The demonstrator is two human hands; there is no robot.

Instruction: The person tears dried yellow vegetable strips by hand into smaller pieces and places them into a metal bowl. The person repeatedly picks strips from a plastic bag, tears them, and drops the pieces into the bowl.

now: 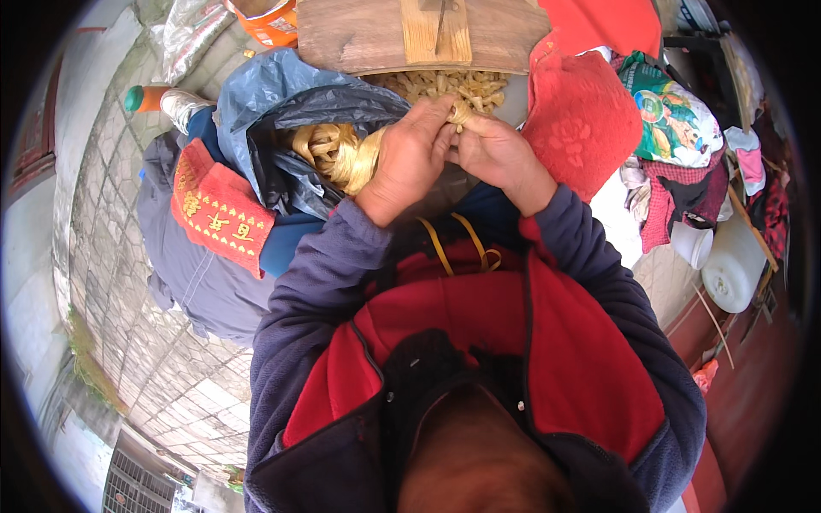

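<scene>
My left hand (410, 151) and my right hand (497, 147) meet in front of me. Between their fingertips they pinch a small pale-yellow twist of strip material (459, 115). Just beyond lies a heap of similar short, curled yellow pieces (458, 84), partly covered by a wooden board (359, 35). To the left, a dark blue plastic bag (269, 83) gapes around glossy golden strips (333, 154) in loose loops. Some strips run up against my left hand, which hides where they lead.
A metal blade (440, 29) stands on the board's wooden block. Red towels (580, 128) lie at right, beside a printed green-and-white bag (673, 115) and a translucent plastic jug (733, 276). At left are an orange bucket (272, 25), an orange bottle with green cap (146, 99) and paved ground (173, 378).
</scene>
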